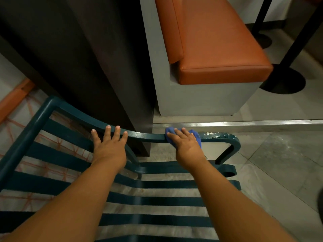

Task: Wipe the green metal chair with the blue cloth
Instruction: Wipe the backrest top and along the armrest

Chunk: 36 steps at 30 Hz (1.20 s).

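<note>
The green metal chair (52, 154) fills the lower part of the view, its slatted back and seat running under my arms. Its far armrest (148, 136) curves from the upper left to a rounded end at the right, where whitish specks show on the paint. My left hand (110, 144) rests flat on that armrest with straight fingers. My right hand (185, 142) presses the blue cloth (196, 135) onto the armrest further right; the cloth shows around my fingers and is mostly covered by the hand.
A dark pillar (87, 58) stands just behind the armrest. An orange cushioned bench (218, 49) on a grey base sits beyond, to the right. Black table legs with round bases (286, 81) stand at the far right. A metal floor strip (244, 124) crosses the tiles.
</note>
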### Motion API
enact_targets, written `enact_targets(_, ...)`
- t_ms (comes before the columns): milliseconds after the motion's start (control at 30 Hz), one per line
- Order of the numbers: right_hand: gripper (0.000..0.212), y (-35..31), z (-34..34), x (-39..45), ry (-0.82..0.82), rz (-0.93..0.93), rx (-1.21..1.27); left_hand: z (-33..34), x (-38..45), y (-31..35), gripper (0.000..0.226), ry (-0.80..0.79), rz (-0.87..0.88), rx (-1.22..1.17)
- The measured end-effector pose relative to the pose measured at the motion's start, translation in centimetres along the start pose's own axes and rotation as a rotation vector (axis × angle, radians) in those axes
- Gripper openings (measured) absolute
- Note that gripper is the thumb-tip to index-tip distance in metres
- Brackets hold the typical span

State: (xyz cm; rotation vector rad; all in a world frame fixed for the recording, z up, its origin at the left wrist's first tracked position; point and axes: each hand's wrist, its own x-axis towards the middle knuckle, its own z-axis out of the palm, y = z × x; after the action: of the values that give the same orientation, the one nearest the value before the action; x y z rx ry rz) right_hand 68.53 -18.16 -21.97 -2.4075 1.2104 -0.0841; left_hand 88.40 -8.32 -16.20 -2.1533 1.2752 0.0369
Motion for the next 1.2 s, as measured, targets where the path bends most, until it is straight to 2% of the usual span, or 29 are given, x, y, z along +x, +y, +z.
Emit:
enact_targets(67, 0.08, 2.0, -0.6, -0.5, -0.015, -0.029, -0.019, 0.1, 0.0, 0.0, 0.093, 0.004, -0.002, 0.001)
enact_targets(167, 0.078, 2.4, -1.0, -0.4, 0.059, 0.116, -0.019, 0.1, -0.1, 0.1, 0.095, -0.01, -0.008, 0.008)
enact_targets(233, 0.077, 1.0, -0.8, -0.3, 0.051, 0.171, -0.023, -0.1, -0.1, 0.3, 0.094, -0.011, -0.005, 0.001)
enact_targets(367, 0.08, 0.4, -0.4, -1.7, -0.074, -0.063, -0.006, -0.5, -0.3, 0.5, 0.091, -0.029, -0.006, -0.009)
enact_targets(467, 0.057, 1.9, -0.9, -3.8, -0.026, -0.135, 0.317, -0.8, -0.6, 0.7, 0.09, -0.05, -0.015, 0.009)
enact_targets(600, 0.05, 2.6, -1.5, -7.2, 0.085, 0.095, 0.945, -1.6, -1.3, 1.5, 0.085, -0.071, -0.034, -0.02)
enact_targets(700, 0.045, 2.9, -1.9, -8.4, 0.123, 0.262, 1.185, -1.8, -2.3, 2.9, 0.086, -0.051, -0.025, -0.086)
enact_targets(833, 0.019, 3.1, -2.2, -8.4, 0.161, 0.482, 1.576, -2.2, -3.5, 5.6, 0.085, -0.01, 0.035, -0.199)
enact_targets(967, 0.017, 4.0, -2.9, -8.2, 0.157, 0.532, 1.509, -3.0, -3.7, 7.7, 0.084, 0.014, 0.114, -0.269)
enact_targets(1100, 0.032, 4.1, -3.9, -8.3, 0.443, 0.624, 1.249, -3.7, -3.1, 9.1, 0.084, 0.034, 0.169, -0.322)
enact_targets(1200, 0.041, 4.0, -4.9, -7.6, 0.629, 0.547, 1.1, -4.0, -2.7, 9.8, 0.086, 0.028, 0.194, -0.344)
